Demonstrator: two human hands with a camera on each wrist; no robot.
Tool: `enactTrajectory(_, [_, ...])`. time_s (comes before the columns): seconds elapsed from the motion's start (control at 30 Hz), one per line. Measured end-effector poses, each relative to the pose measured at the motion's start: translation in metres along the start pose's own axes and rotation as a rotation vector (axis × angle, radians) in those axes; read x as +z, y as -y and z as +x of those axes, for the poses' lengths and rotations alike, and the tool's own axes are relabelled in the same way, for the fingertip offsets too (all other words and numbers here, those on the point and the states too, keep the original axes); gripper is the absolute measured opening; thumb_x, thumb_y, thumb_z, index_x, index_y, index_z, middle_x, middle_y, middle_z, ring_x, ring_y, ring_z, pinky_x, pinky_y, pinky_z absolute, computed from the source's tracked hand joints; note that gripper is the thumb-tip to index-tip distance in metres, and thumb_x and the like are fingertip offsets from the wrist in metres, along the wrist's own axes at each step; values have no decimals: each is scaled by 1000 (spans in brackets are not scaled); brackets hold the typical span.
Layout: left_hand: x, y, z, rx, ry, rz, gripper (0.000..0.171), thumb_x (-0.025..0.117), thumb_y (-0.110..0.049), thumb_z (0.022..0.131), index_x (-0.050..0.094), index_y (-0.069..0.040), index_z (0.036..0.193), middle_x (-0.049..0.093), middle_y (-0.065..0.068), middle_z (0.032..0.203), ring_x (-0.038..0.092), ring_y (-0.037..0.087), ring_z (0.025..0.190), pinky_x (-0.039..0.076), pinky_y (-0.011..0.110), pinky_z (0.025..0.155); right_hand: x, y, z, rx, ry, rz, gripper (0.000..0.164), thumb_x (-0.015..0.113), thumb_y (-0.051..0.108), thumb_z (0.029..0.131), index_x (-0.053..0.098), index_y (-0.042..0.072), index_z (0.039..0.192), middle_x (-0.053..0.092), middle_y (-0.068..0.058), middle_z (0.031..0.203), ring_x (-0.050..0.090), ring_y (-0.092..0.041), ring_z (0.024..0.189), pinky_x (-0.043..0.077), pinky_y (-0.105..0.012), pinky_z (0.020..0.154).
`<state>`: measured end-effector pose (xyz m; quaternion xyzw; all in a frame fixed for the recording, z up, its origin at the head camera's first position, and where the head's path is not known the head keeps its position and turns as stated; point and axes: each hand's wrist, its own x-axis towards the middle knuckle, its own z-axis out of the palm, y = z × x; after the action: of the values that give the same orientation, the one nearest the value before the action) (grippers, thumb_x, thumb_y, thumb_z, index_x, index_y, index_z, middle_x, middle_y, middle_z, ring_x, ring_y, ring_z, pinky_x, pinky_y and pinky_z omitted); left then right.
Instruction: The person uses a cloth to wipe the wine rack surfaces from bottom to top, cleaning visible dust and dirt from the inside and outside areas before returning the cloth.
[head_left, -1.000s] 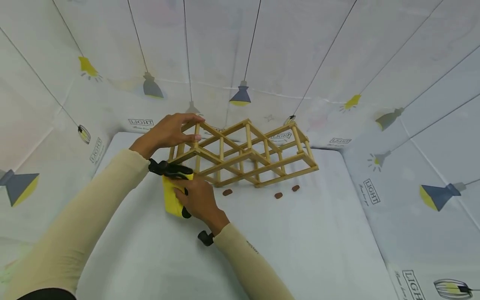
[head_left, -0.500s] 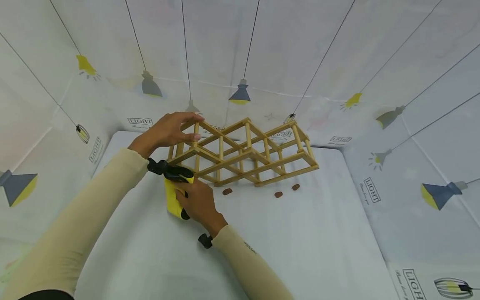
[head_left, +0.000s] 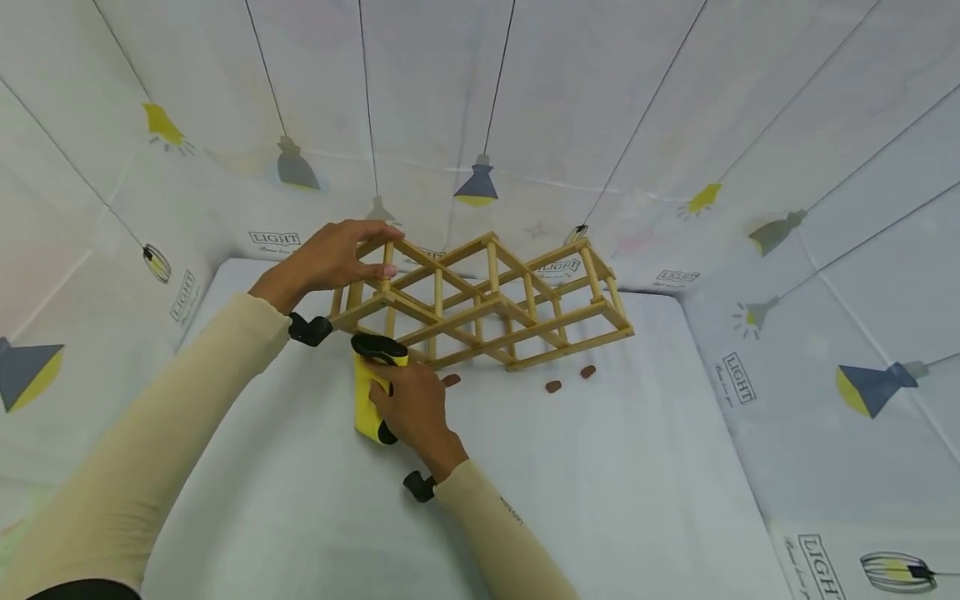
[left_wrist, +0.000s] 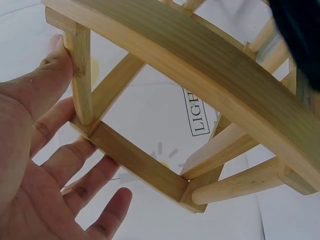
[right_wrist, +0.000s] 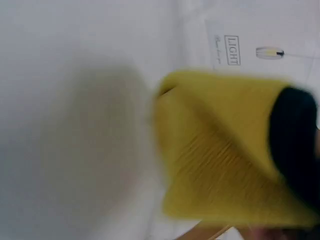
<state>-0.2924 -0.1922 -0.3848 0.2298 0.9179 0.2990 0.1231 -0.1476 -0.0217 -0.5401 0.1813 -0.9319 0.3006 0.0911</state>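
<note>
A folding wooden rack (head_left: 495,298) of crossed slats and round posts stands at the back of the white surface. My left hand (head_left: 330,254) holds its left end, thumb against a corner post and fingers around behind it; the left wrist view shows the fingertips (left_wrist: 85,145) behind the slats. Just in front of that end, my right hand (head_left: 416,404) grips a yellow cleaning pad (head_left: 366,408) with black ends, its upper end close to the lower slats. The pad's ridged yellow fabric (right_wrist: 220,150) looks blurred in the right wrist view.
Several small brown pieces lie in front of the rack, among them one brown piece (head_left: 552,387) and another brown piece (head_left: 588,372) to the right. White walls (head_left: 600,100) printed with hanging lamps enclose the white table (head_left: 615,467) at the back and sides.
My right hand has shifted right with the yellow pad, opening a gap from my left wrist and covering part of one brown piece. My left hand stays on the rack's end.
</note>
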Motion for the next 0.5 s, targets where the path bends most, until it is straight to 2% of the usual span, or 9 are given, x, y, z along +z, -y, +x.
enactTrajectory(0.07, [0,0,0,-3,-4,2,61,76,-31,101,53,-19,156,43,12,170,37,43,157,32,68,124,-1,5,2,-106,-51,18,41,74,24,100,70,34,140,80,-4,97,51,-10,60,34,-16,49])
enactTrajectory(0.1, [0,-1,0,-4,-5,-1,61,76,-31,101,53,-19,156,42,12,170,37,43,157,32,68,124,-2,7,4,-133,-75,16,42,74,26,101,69,34,141,81,-4,103,51,-8,63,35,-16,51])
enactTrajectory(0.13, [1,-1,0,-7,-3,-4,61,76,-30,101,53,-19,156,42,12,170,36,43,158,32,69,125,0,7,5,-131,-81,16,42,73,27,101,68,35,142,79,-2,93,48,-8,61,34,-16,50])
enactTrajectory(0.23, [2,-3,0,-7,4,-8,61,76,-31,101,53,-19,156,41,12,170,36,43,158,32,68,125,3,0,4,7,-18,30,42,73,29,102,67,41,142,67,3,68,39,-7,52,29,-18,44])
enactTrajectory(0.33, [2,-4,1,-4,12,-4,62,76,-33,101,53,-19,156,41,13,170,36,43,158,31,68,125,1,-13,-7,119,66,47,41,72,31,102,66,45,140,56,3,55,31,-7,45,24,-18,40])
enactTrajectory(0.4, [2,-4,1,-6,19,6,63,76,-34,101,52,-20,157,41,13,170,36,42,158,32,68,125,-5,-21,-19,83,33,86,41,74,29,100,68,42,138,68,4,66,33,-7,46,26,-18,42])
enactTrajectory(0.43, [1,-5,1,-3,19,13,63,76,-35,101,52,-20,157,41,13,170,36,43,158,32,69,125,-8,-25,-24,45,-22,118,41,74,27,99,70,40,138,74,1,72,37,-6,48,29,-18,43])
enactTrajectory(0.5, [-2,-5,1,-1,17,30,63,76,-35,101,52,-20,157,41,13,170,36,43,157,32,68,124,-15,-33,-31,-48,-198,184,41,75,20,96,73,31,136,83,-3,99,59,-6,62,48,-16,55])
